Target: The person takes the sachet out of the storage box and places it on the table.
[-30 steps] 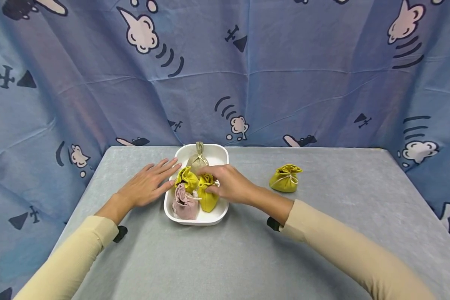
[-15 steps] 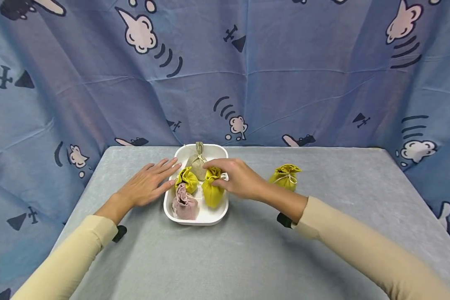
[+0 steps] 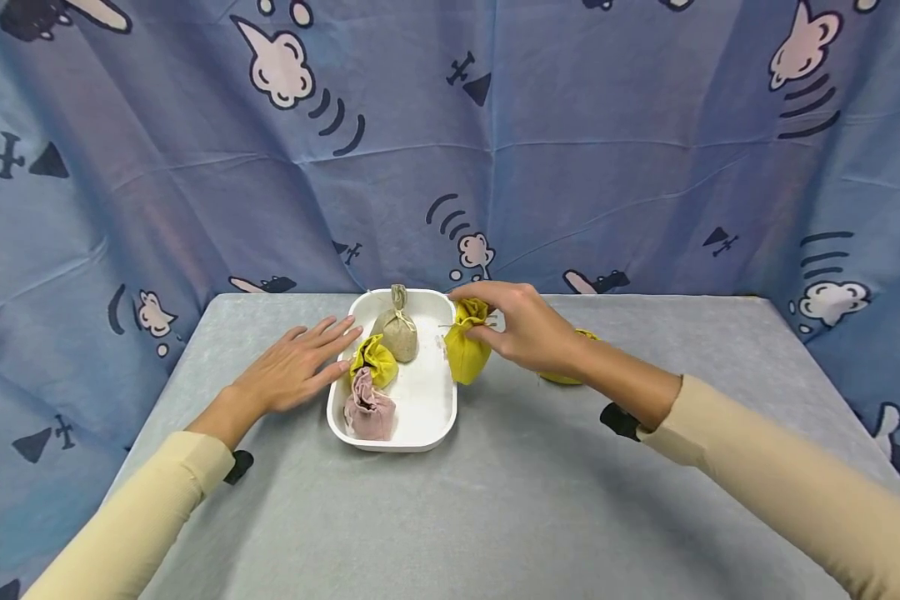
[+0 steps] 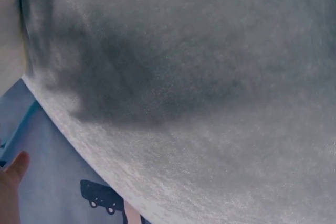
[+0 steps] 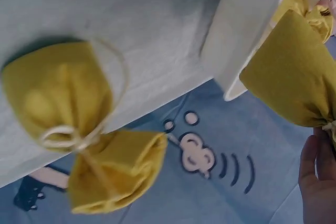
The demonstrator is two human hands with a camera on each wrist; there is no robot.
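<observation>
My right hand (image 3: 525, 325) pinches a yellow drawstring pouch (image 3: 467, 354) by its gathered neck, over the right rim of a white tray (image 3: 423, 417). In the right wrist view that pouch (image 5: 296, 72) hangs beside the tray wall (image 5: 247, 30). My left hand (image 3: 300, 367) lies with straight fingers at the tray's left rim, its fingertips near a second yellow pouch (image 3: 375, 360). A pink pouch (image 3: 370, 412) and a tan pouch (image 3: 397, 333) also sit in the tray. The left wrist view shows only part of the left hand (image 4: 11, 184).
Another yellow pouch (image 5: 63, 93) with a white cord stands on the grey table (image 3: 420, 525), right of the tray; in the head view my right wrist partly covers it. A blue patterned curtain (image 3: 607, 167) hangs behind the table.
My right hand has lifted the yellow pouch from inside the tray and carried it right and back, to the right rim. The left hand has stayed in place.
</observation>
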